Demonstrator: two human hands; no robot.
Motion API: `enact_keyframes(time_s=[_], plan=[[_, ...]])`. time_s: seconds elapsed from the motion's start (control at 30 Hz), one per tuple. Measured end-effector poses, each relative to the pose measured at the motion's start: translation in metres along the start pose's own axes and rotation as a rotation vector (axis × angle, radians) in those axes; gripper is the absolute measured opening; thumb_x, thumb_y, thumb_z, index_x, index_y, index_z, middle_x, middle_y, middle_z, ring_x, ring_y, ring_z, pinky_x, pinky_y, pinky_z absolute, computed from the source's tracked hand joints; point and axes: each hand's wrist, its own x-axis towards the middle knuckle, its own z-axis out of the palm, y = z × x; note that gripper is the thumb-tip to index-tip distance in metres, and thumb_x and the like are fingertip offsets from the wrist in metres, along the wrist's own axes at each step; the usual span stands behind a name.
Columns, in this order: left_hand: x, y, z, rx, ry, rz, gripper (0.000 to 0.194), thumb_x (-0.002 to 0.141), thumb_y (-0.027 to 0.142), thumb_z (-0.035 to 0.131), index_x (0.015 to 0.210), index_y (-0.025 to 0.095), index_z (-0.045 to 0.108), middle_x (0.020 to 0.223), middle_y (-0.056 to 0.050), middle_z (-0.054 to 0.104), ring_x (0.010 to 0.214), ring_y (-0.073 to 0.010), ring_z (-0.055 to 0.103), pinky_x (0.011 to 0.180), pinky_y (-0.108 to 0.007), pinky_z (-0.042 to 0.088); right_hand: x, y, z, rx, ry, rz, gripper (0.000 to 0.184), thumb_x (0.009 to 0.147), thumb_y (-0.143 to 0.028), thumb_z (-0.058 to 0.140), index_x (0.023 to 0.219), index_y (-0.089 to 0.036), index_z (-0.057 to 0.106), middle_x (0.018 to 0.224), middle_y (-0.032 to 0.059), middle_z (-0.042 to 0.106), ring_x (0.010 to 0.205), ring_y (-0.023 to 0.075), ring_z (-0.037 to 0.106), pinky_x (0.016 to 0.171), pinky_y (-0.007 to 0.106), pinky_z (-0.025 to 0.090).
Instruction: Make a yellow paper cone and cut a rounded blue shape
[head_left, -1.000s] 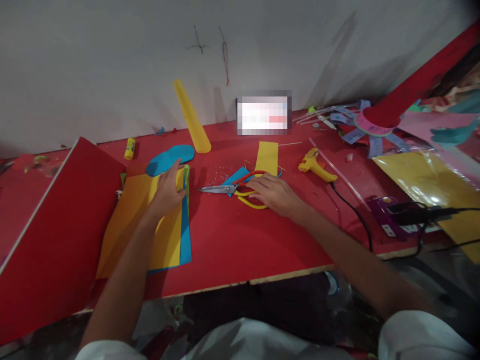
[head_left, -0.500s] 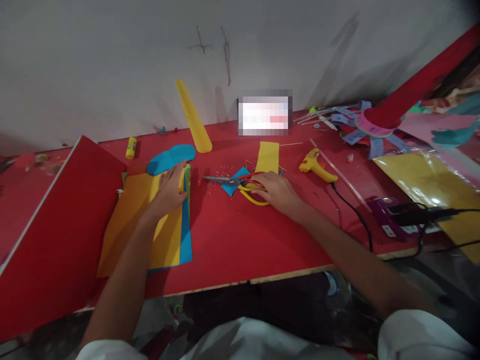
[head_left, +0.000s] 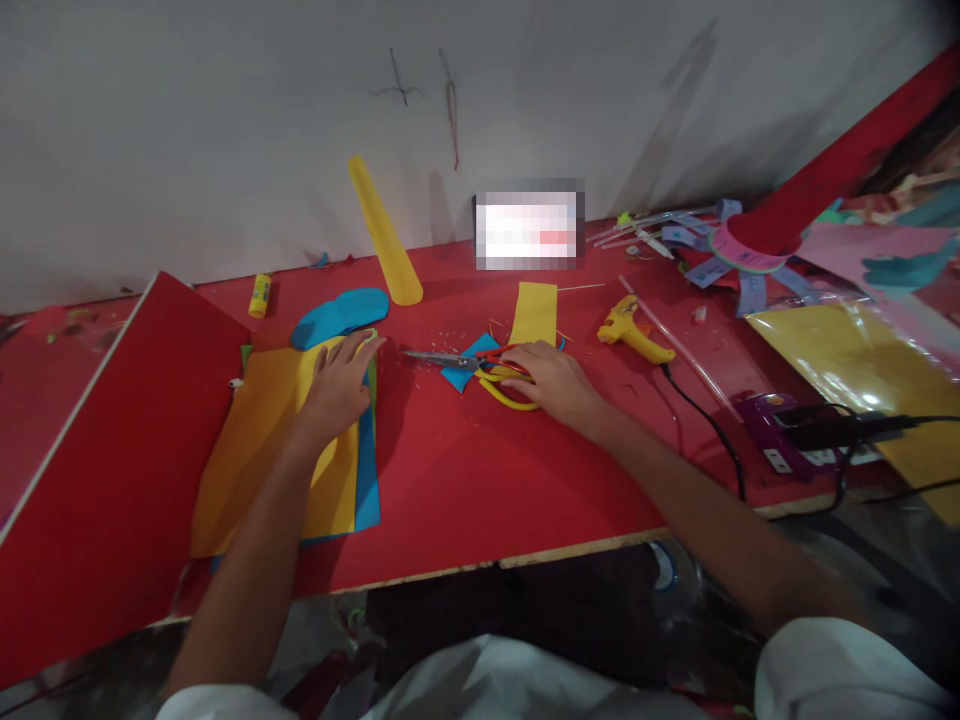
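Observation:
My left hand [head_left: 341, 378] lies over the right side of a stack of colored sheets, with orange-yellow sheets [head_left: 247, 440] on top. Its fingers are stretched out near the top edge. Blue [head_left: 367, 490] and green sheets peek out at the stack's right side. My right hand [head_left: 551, 378] is closed round the handles of scissors [head_left: 442, 359], whose blades point left and look nearly together. Under the scissors is a small blue piece [head_left: 457, 378]; a yellow strip [head_left: 535, 310] lies just behind my right hand. Blue rounded cutouts [head_left: 341, 315] rest above the stack.
A yellow cone [head_left: 390, 240] stands by the wall, near a glue stick [head_left: 260, 296] and a blurred-out screen [head_left: 529, 230]. To the right lie a yellow glue gun [head_left: 634, 332] with its cord and a purple power strip [head_left: 772, 430]. A red board [head_left: 112, 480] leans at left.
The fingers of my left hand have spread and reach a little further right. The sheets under it have slid slightly left. My right hand and the scissors are almost unmoved.

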Motion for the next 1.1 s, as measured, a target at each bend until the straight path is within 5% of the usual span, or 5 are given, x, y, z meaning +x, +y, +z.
enact_keyframes(time_s=[0.33,0.6,0.77,1.1], plan=[[-0.004,0.007,-0.013,0.023,0.247,-0.232,0.057,0.094,0.024,0.054,0.151,0.029,0.055,0.155,-0.014,0.058,0.135,-0.0395,0.061,0.101,-0.054,0.059,-0.001,-0.002,-0.002,-0.009,0.003,-0.002,0.024,0.104,-0.038,0.066,0.122,-0.023,0.073,0.125,0.0135,0.076,0.113,0.0313,0.067,0.095,0.043,0.052],[-0.004,0.012,-0.008,0.042,0.184,-0.192,0.055,0.097,0.03,0.055,0.152,0.027,0.055,0.142,-0.017,0.063,0.13,-0.04,0.062,0.103,-0.055,0.056,0.0,-0.002,-0.002,-0.027,-0.003,0.0,0.023,0.103,-0.038,0.067,0.119,-0.023,0.074,0.125,0.0129,0.076,0.112,0.0316,0.067,0.095,0.044,0.052],[-0.002,0.009,-0.009,0.026,0.102,-0.151,0.065,0.093,0.023,0.054,0.158,0.025,0.05,0.151,-0.018,0.061,0.14,-0.0422,0.057,0.114,-0.061,0.049,0.001,-0.005,-0.005,-0.03,-0.031,0.004,0.025,0.103,-0.038,0.068,0.121,-0.022,0.073,0.125,0.0133,0.076,0.113,0.0322,0.067,0.095,0.044,0.052],[0.012,-0.018,0.008,-0.24,0.078,0.075,0.079,0.077,0.02,0.056,0.155,0.014,0.051,0.162,-0.016,0.056,0.153,-0.0326,0.05,0.13,-0.049,0.04,0.001,-0.005,-0.004,-0.038,-0.025,0.006,0.023,0.103,-0.037,0.068,0.12,-0.023,0.074,0.126,0.0128,0.076,0.114,0.031,0.066,0.097,0.042,0.051]])
